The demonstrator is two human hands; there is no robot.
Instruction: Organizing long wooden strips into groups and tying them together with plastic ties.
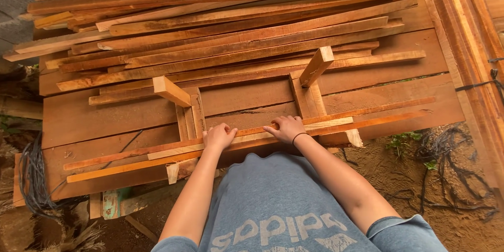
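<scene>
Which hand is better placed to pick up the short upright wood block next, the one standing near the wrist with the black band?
Probably the right hand. It rests on the thin slats just below the tilted block, while the left hand sits further away, nearer the other block.

Both bare arms are stretched forward, elbows slightly bent. The left hand (219, 136) is laid palm down, fingers curled loosely forward. The right hand (286, 127) is set likewise just beside it, and a thin dark band is worn at its wrist.
</scene>
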